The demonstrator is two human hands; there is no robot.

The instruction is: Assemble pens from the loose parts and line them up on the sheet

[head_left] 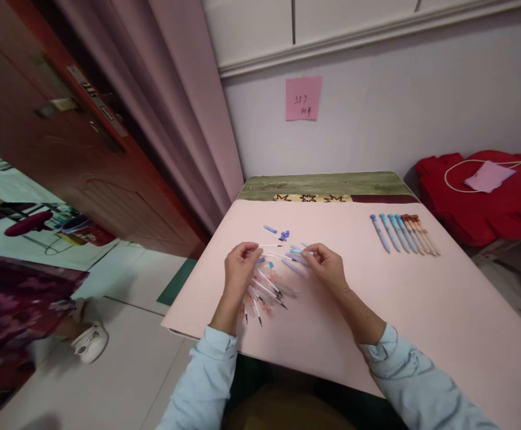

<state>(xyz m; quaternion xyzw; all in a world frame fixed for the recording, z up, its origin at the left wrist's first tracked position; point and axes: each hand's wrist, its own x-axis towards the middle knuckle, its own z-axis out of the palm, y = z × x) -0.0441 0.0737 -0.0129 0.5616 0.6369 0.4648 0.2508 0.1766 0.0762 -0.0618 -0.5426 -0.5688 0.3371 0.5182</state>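
My left hand (241, 267) is closed in a pinch at the left of the table. A thin white pen refill (270, 245) with a dark tip points right from its fingertips. My right hand (327, 267) pinches a light blue pen barrel (296, 249), its far end partly hidden by the fingers. Between and below the hands lies a loose pile of white pen refills (267, 285) with dark tips, among clear and orange-brown pen parts. A pale blue-violet barrel (293, 267) rests near my right fingers. Small dark blue caps (284, 235) sit just beyond the hands.
A row of assembled pens (403, 234), blue and brown-topped, lies at the right of the pink tabletop (376, 298). Red cloth (448, 203) with a white cord is beyond the right edge. A wooden door (121, 161) and a person's shoe (91, 343) are at the left.
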